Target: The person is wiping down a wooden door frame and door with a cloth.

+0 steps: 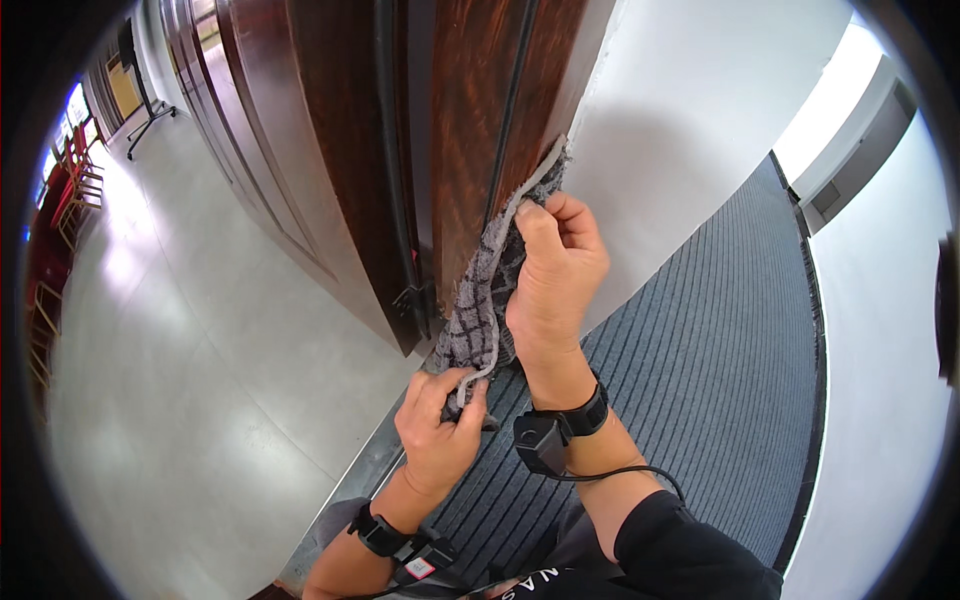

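Note:
A grey cloth (472,307) with a dark check pattern and a pale hemmed edge hangs folded between my two hands. My left hand (441,427) pinches its lower end between thumb and fingers. Higher up, my right hand (559,262) grips the hem close to its upper end. Behind the cloth stands a dark brown wooden door frame (480,97), and the cloth's upper tip reaches the frame's edge by the white wall. Whether the cloth presses against the wood I cannot tell. Each wrist wears a black strap with a small device.
A brown door leaf (330,150) stands left of the frame, its lower corner above the smooth grey floor (202,360). The white wall (667,135) rises at right. Ribbed dark carpet (697,360) covers the floor below. Red chairs (75,172) line the far left.

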{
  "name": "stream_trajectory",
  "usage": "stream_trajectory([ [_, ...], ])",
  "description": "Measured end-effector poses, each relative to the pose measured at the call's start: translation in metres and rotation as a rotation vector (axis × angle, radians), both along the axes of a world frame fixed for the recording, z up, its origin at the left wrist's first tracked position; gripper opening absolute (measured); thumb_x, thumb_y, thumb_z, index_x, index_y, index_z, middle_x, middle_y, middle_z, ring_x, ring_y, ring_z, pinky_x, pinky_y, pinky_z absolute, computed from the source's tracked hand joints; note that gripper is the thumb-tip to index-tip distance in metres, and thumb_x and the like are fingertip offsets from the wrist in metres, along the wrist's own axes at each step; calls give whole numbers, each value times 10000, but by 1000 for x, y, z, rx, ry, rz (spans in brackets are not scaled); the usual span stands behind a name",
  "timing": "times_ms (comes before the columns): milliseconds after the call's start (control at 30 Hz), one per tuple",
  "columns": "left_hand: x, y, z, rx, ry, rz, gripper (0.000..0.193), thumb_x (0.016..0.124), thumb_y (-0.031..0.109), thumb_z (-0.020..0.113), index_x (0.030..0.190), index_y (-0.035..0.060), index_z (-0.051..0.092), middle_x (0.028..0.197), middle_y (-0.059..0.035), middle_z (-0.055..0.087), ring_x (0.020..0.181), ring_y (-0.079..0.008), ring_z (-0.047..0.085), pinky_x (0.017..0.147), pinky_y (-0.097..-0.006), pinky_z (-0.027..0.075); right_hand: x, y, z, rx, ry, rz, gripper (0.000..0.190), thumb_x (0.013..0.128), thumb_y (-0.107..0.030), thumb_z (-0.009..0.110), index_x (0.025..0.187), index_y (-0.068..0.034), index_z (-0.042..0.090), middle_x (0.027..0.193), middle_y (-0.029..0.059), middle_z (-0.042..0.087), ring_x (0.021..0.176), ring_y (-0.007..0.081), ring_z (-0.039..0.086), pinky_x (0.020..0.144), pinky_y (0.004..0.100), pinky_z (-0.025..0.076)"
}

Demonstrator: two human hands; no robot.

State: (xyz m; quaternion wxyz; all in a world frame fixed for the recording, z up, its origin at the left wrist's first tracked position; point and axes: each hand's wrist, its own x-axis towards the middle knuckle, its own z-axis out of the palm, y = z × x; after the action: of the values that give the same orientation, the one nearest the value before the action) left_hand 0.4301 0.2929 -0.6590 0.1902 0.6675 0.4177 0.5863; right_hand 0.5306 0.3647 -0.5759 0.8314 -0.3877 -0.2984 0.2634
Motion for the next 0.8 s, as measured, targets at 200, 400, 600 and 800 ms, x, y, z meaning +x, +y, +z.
stream_trajectory([
  [200,-4,-2,-3,-48,22,10,188,605,-6,662,766,27,571,629,-92,474,514,-216,467,457,-286,373,-1,-1,-15,-82,-99,-6,91,689,-53,584,718,-5,512,640,-25,470,585,29,406,524,178,345],
  [400,-4,-3,6,-27,-17,-2,183,614,3,663,768,18,567,627,-97,469,510,-219,467,456,-284,373,1,8,7,39,-131,-32,89,681,-46,578,708,-1,506,609,-34,459,560,39,408,509,179,346],
  [600,-3,1,0,-11,16,13,179,620,8,661,772,14,567,627,-95,471,514,-227,472,462,-287,375,6,0,-47,-206,-190,62,73,683,-36,577,699,-7,511,591,-43,456,544,34,403,495,173,337],
  [800,-3,-1,9,31,-74,37,317,600,4,671,884,-10,529,737,-105,477,625,-216,466,550,-291,382,29,6,34,21,-355,-203,130,718,-86,601,774,23,556,663,19,541,616,78,479,576,216,397],
])
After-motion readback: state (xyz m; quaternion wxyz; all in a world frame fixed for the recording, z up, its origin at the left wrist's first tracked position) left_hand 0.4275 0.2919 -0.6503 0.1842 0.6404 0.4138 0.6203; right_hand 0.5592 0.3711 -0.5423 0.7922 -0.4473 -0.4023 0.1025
